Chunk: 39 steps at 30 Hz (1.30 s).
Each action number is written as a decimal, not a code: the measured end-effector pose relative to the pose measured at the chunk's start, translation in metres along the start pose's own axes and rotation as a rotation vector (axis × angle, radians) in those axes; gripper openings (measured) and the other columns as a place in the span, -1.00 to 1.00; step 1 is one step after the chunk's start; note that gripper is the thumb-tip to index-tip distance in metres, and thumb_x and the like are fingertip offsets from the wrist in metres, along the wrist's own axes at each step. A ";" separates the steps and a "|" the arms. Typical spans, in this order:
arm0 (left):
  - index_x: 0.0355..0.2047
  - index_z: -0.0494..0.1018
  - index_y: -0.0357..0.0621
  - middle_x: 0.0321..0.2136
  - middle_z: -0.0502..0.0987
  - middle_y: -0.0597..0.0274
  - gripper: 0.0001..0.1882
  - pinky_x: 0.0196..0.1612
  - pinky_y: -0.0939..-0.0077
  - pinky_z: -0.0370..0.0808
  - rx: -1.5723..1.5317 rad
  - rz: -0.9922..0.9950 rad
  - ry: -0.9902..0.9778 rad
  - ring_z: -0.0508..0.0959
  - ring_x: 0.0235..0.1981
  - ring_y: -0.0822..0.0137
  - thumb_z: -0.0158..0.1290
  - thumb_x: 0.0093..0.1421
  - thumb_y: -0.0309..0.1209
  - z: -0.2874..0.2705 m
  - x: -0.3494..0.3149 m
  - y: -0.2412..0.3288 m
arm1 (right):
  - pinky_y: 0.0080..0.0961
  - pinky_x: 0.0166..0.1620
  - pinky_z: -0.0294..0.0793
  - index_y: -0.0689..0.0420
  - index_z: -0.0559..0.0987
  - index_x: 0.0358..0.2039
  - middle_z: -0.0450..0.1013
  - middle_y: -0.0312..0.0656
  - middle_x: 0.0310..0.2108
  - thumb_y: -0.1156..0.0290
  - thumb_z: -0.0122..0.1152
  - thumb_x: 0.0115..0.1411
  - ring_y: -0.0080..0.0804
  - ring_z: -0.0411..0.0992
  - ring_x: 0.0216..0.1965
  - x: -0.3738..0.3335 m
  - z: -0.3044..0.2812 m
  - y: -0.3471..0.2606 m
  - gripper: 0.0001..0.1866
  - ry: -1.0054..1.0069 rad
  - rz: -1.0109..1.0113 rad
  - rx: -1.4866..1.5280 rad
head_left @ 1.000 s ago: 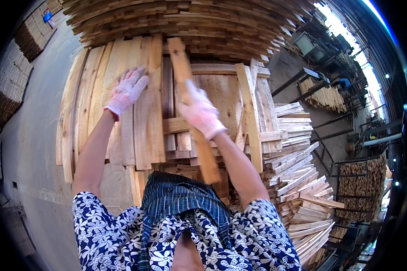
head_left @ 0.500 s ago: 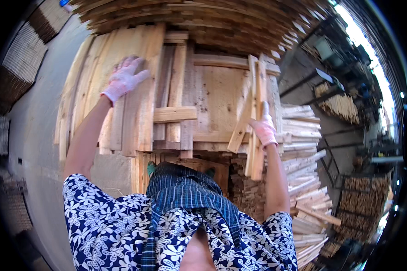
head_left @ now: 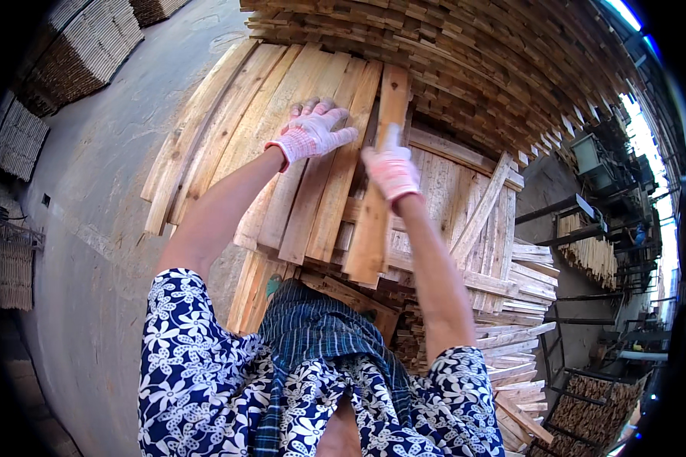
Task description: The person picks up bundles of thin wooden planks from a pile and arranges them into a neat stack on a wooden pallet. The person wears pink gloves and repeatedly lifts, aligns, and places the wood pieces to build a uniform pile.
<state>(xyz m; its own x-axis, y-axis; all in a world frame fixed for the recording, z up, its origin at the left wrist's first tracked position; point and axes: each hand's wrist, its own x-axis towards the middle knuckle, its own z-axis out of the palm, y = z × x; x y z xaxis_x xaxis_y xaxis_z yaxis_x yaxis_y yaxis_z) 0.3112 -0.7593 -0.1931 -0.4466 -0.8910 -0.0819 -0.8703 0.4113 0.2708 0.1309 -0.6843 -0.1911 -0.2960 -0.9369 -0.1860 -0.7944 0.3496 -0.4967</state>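
My left hand (head_left: pixel 316 131), in a white and pinkish knitted glove, lies open with its fingers spread on a row of light wooden boards (head_left: pixel 282 84). Close beside it, my right hand (head_left: pixel 392 169) wears a matching glove and is a little smeared by motion. It is closed around a long narrow wooden board (head_left: pixel 370 236), which points away from me alongside the row. Right of this board is a panel of planks (head_left: pixel 443 179), with a thin slat (head_left: pixel 484 206) lying slantwise across it.
A high stack of wooden pieces (head_left: pixel 488 68) rises behind the boards. Many loose slats (head_left: pixel 522 335) are piled at the right. Bundled timber (head_left: pixel 88 46) stands on the concrete floor (head_left: pixel 107 236) at the left. Metal racks (head_left: pixel 587 213) fill the far right.
My right hand has left the narrow slats at the right and come left, now gripping a board beside the row. My left hand stays spread on the boards. The view has shifted.
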 end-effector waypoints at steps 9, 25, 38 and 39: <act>0.35 0.28 -0.07 0.32 0.34 0.08 -0.26 0.44 0.21 0.09 -0.546 0.158 -0.012 0.25 0.39 0.14 -0.08 0.36 0.18 -0.033 -0.013 -0.042 | 0.02 0.20 0.39 0.00 0.05 0.47 0.31 0.41 0.13 0.02 0.18 0.20 0.35 0.40 0.13 -0.019 0.012 -0.002 -0.10 0.080 -0.136 0.128; 0.40 0.23 -0.18 0.34 0.31 0.14 -0.40 0.36 0.44 0.24 -0.849 -0.455 0.089 0.33 0.30 0.28 -0.16 0.50 -0.08 -0.037 -0.047 -0.422 | -0.10 0.09 0.55 -0.09 0.33 0.32 0.44 0.14 0.14 0.21 -0.06 0.35 0.18 0.42 0.14 0.026 0.026 0.051 -0.48 0.133 -0.145 0.297; 0.22 0.44 -0.16 -0.04 0.59 0.21 -0.57 -0.04 0.54 0.52 -0.657 0.823 -0.349 0.54 -0.11 0.47 0.11 0.35 -0.46 0.048 -0.045 0.343 | -0.07 0.16 0.44 0.17 0.60 0.02 0.56 0.10 -0.08 0.38 0.00 0.23 0.14 0.48 0.00 -0.344 -0.116 0.485 -0.62 0.947 0.521 -0.037; 0.22 0.44 -0.16 -0.05 0.60 0.12 -0.56 -0.06 0.52 0.53 -0.672 0.877 -0.501 0.56 -0.13 0.44 0.13 0.34 -0.44 0.073 -0.058 0.388 | -0.02 0.17 0.44 0.17 0.54 0.11 0.52 0.15 -0.04 0.24 0.09 0.20 0.15 0.47 0.06 -0.396 -0.131 0.526 -0.51 0.922 0.852 0.023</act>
<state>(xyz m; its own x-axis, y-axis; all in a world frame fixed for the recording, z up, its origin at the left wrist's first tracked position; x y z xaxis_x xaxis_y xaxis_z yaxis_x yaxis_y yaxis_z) -0.0157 -0.5336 -0.1529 -0.9904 -0.1256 0.0575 -0.0170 0.5239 0.8516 -0.2392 -0.1299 -0.2674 -0.9775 -0.0630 0.2014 -0.1624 0.8342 -0.5270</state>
